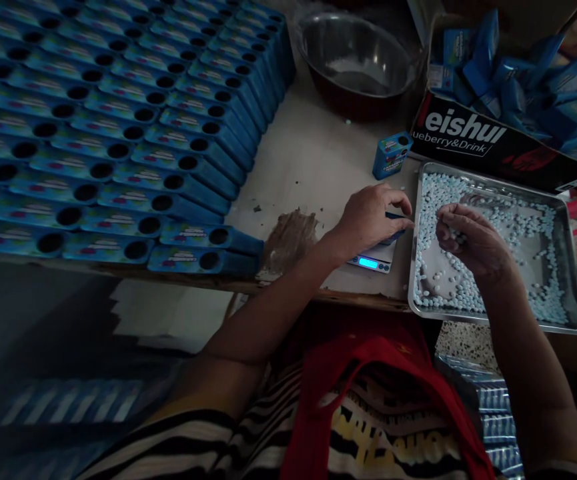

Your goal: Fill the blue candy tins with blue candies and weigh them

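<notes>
My left hand (368, 217) curls its fingers round a small blue box (396, 227), most of which the hand covers. That box is over a small digital scale (377, 263) with a lit blue display; its figures are too small to read. My right hand (471, 237) is closed above a metal tray (572, 267), with a few candy pellets showing between its fingers. Many small oval pellets (448, 193), white and pale blue, lie scattered and heaped in the tray. Another small blue box (391, 156) stands upright beyond the left hand.
Rows of blue boxes with round dark holes (118, 150) fill the table's left side. A metal bowl (358, 57) stands at the back. Behind the tray, a black carton (508, 147) holds loose blue boxes. A brown worn patch (291, 241) marks the table's front edge.
</notes>
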`<state>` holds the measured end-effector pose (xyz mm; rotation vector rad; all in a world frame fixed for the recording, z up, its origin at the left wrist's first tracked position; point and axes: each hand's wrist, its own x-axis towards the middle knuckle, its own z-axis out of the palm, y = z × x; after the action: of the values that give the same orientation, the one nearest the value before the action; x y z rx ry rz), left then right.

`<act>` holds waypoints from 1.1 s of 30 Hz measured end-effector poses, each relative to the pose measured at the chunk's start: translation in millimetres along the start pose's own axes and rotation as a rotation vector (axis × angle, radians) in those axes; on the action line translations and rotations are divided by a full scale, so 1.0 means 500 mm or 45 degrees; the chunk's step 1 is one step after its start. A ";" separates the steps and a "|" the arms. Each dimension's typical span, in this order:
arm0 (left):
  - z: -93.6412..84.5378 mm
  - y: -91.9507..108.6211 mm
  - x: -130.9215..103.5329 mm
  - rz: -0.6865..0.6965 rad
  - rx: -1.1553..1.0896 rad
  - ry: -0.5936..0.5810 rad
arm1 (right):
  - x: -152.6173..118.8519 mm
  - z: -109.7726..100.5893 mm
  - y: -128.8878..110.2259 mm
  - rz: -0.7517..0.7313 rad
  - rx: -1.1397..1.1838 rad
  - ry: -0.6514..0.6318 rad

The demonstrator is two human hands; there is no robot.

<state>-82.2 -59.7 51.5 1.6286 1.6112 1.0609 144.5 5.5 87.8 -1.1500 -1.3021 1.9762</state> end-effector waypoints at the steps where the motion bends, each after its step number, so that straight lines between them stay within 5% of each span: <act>1: -0.004 -0.002 -0.002 -0.002 -0.027 0.001 | 0.000 0.005 -0.002 0.010 -0.007 -0.015; 13: -0.109 -0.039 -0.054 -0.172 -0.355 0.350 | 0.035 0.085 -0.021 -0.014 -0.229 -0.321; 21: -0.122 -0.063 -0.072 -0.216 -0.387 0.338 | 0.042 0.102 -0.027 -0.217 -0.753 -0.264; 29: -0.122 -0.047 -0.066 -0.322 -0.408 0.290 | 0.055 0.104 -0.022 -0.117 -0.656 -0.154; 33: -0.116 -0.047 -0.061 -0.318 -0.399 0.299 | 0.060 0.107 -0.028 -0.251 -0.937 -0.250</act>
<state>-142.0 -94.8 56.3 1.1009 1.6445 1.3294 82.5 8.9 99.3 -1.0774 -2.2620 1.5193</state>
